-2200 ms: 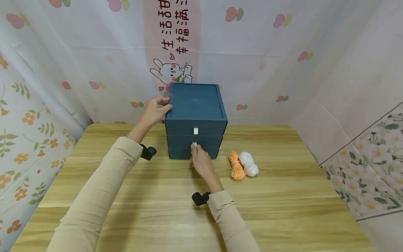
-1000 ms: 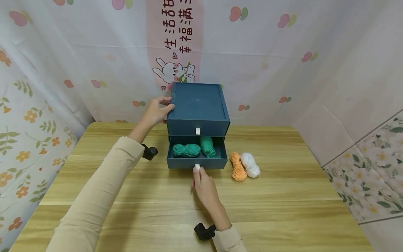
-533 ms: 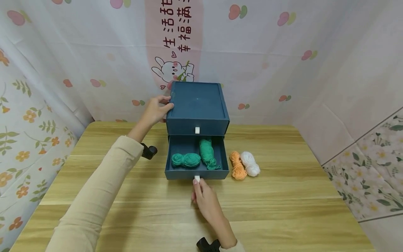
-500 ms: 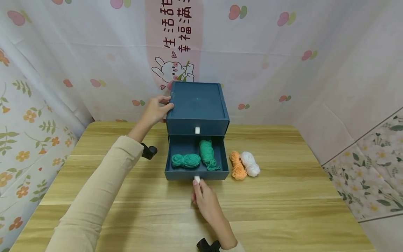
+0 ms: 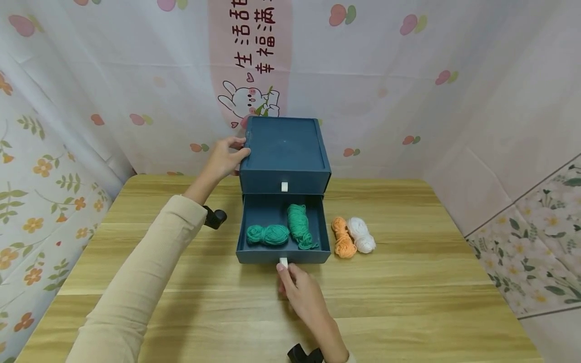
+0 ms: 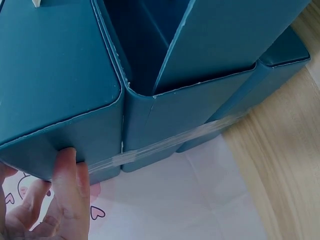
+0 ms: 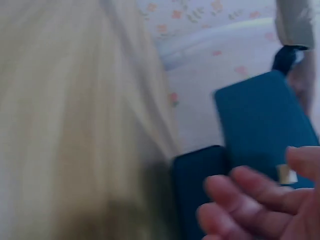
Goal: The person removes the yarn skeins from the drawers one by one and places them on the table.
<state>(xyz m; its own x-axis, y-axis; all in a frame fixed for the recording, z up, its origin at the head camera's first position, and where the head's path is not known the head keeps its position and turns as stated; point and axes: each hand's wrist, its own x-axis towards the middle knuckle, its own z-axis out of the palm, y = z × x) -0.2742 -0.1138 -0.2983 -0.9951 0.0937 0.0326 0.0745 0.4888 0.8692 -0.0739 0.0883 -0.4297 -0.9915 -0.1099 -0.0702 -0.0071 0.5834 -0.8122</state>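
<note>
In the head view a dark blue drawer cabinet [image 5: 286,146] stands on the table with its middle drawer [image 5: 260,258] pulled out. Two green yarn skeins lie inside: the left skein [image 5: 268,235] sideways, the right skein [image 5: 299,226] lengthwise. My left hand [image 5: 223,159] rests its fingertips against the cabinet's upper left edge; the left wrist view shows a finger [image 6: 70,175] pressing the side wall. Just in front of the drawer's white pull tab [image 5: 283,262] is my right hand [image 5: 306,297]. In the right wrist view its thumb and fingers [image 7: 240,200] are spread apart, the tab showing between them.
An orange yarn skein [image 5: 343,238] and a white yarn skein [image 5: 361,235] lie side by side on the wooden table [image 5: 408,282], right of the drawer. Clear tape [image 6: 175,140] runs across the cabinet's side. A printed curtain [image 5: 363,101] hangs close behind.
My right hand has drawn the middle drawer out toward me, bringing the green skeins into view, and its fingers have come off the tab. My left hand has stayed at the cabinet's edge.
</note>
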